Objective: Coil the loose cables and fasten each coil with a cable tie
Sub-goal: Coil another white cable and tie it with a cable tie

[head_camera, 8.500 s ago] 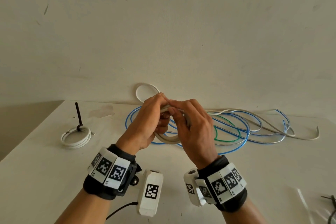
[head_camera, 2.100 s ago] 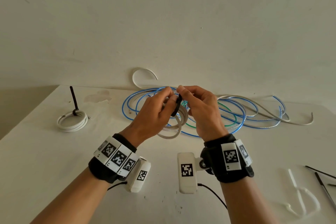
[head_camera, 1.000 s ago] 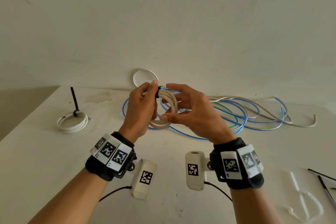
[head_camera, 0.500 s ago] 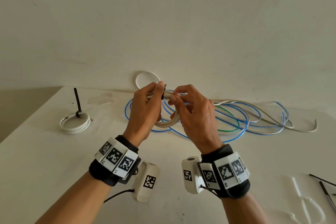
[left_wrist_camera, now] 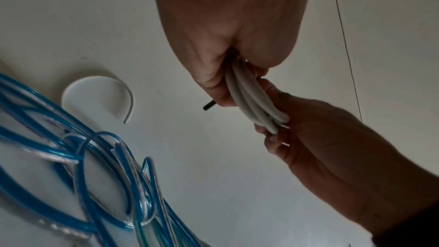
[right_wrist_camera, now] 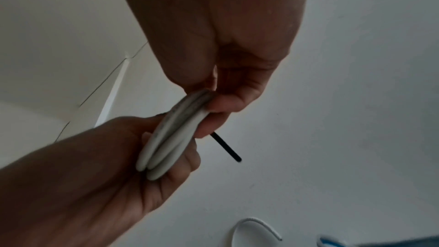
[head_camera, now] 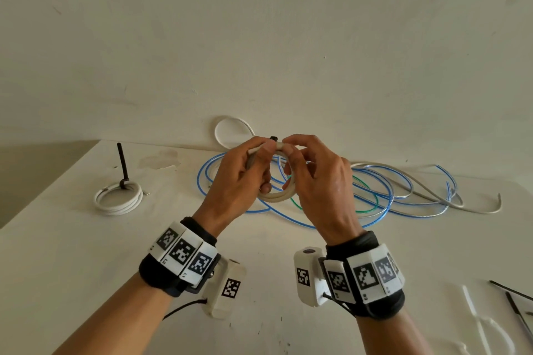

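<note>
Head view shows the person holding a small white coil up in the air over the white table. The left hand has its fingers and thumb curled around the left side of the coil. The right hand pinches the top of the coil with thumb and first finger, and its other fingers are bent near the ring. A black cable tie pokes up between the two thumbs, at the top of the coil.

From the left wrist, the white loops sit packed side by side, squeezed between both hands, and a short black end of the tie sticks out beside the thumb. From the right wrist, the same loops look like a flat bunch, and the black tail points away from the fingers.

Behind the hands, a tangle of blue cables lies spread on the table, with a green cable and a grey cable mixed in. A loose white cable loop lies by the wall. Over on the left sits a tied white coil, with its own black tie standing straight up. At the right edge lie a few spare black ties and a white cable piece.
</note>
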The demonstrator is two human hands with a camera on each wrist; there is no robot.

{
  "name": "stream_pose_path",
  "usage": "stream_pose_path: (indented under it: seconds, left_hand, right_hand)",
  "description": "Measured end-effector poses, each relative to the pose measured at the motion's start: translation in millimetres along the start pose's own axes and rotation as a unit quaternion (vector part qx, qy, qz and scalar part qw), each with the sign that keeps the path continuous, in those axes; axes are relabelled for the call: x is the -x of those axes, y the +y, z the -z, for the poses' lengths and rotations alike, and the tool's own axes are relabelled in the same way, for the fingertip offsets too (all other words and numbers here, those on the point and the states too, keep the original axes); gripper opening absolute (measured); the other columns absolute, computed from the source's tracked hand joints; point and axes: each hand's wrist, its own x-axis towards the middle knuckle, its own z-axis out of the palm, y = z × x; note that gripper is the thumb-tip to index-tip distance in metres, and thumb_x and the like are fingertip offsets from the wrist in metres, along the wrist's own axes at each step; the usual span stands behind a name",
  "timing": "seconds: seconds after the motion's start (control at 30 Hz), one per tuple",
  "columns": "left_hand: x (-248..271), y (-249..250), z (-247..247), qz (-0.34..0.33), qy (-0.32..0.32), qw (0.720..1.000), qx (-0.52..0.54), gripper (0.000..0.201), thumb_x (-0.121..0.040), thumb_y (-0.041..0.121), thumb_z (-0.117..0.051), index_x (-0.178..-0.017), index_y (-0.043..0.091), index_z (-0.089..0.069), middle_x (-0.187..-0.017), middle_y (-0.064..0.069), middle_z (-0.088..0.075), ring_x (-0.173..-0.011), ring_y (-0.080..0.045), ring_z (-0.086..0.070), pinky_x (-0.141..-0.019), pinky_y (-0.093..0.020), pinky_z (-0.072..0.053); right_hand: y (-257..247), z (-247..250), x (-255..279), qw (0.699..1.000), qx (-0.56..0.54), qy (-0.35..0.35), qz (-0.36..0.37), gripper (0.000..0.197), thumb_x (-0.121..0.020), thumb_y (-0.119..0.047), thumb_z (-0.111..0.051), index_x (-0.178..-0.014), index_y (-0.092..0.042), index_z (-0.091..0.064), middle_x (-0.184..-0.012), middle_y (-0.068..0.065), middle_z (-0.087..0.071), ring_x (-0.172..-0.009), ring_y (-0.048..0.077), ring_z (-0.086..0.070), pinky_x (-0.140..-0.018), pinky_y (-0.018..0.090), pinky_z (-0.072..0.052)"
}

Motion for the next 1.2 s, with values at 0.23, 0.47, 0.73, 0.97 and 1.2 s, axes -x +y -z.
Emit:
stream_pose_path:
  seconds: [0.23,0.47,0.73,0.97,1.2]
  left_hand:
    - [-1.5,-1.9,-2.7,0.07,0.008,0.996,0.05,0.041,-0.107,0.032,-0.041,-0.102,-0.004,-0.059,-0.059,0.004,-0.039,-0.054,-0.011,-0.038,-0.05,-0.027,-0.038]
    - [-0.6,0.8,-6.4,0.024,0.083,0.996,-0.002,0.041,-0.108,0.03,-0.045,-0.07,0.024,-0.059,-0.053,0.004,-0.037,-0.047,-0.014,-0.032,-0.044,-0.023,-0.031]
    - [7.6,0.9,-22.4,0.019,0.047,0.999,-0.01,0.034,-0.105,0.014,-0.049,-0.075,0.015,-0.065,-0.045,0.018,-0.05,-0.042,0.0,-0.046,-0.05,-0.008,-0.034]
    - [8.4,3.0,-28.0,0.034,0.068,0.997,-0.001,0.033,-0.102,0.024,-0.057,-0.073,0.015,-0.069,-0.048,0.015,-0.053,-0.046,-0.002,-0.049,-0.057,-0.013,-0.041]
    - [6.8,-8.6,-32.4,0.046,0.063,0.997,-0.008,0.038,-0.102,0.018,-0.056,-0.078,-0.012,-0.06,-0.056,-0.005,-0.047,-0.048,-0.007,-0.04,-0.052,-0.021,-0.036]
  right_hand:
    - [3.4,0.9,-0.5,0.998,-0.054,-0.033,-0.016,0.013,-0.103,-0.027,-0.06,-0.102,-0.016,-0.067,-0.072,-0.006,-0.071,-0.058,0.013,-0.069,-0.056,0.044,-0.057]
    - [-2.8,-5.2,0.5,0.977,-0.168,-0.038,-0.124,0.039,-0.102,-0.047,-0.053,-0.096,-0.014,-0.072,-0.071,0.008,-0.071,-0.06,0.02,-0.067,-0.055,0.031,-0.047]
    - [2.9,3.3,-1.6,0.897,-0.37,-0.092,-0.224,0.035,-0.102,-0.024,-0.059,-0.103,0.009,-0.07,-0.093,0.027,-0.072,-0.084,0.029,-0.07,-0.08,0.032,-0.058]
    - [2.8,-1.9,0.5,0.886,-0.379,-0.069,-0.257,0.03,-0.103,-0.017,-0.057,-0.097,0.009,-0.07,-0.083,0.019,-0.07,-0.077,0.026,-0.067,-0.076,0.03,-0.058]
    - [0.6,0.9,0.2,0.85,-0.438,-0.032,-0.292,0.027,-0.102,-0.014,-0.059,-0.098,0.01,-0.07,-0.083,0.019,-0.071,-0.075,0.025,-0.071,-0.074,0.028,-0.061]
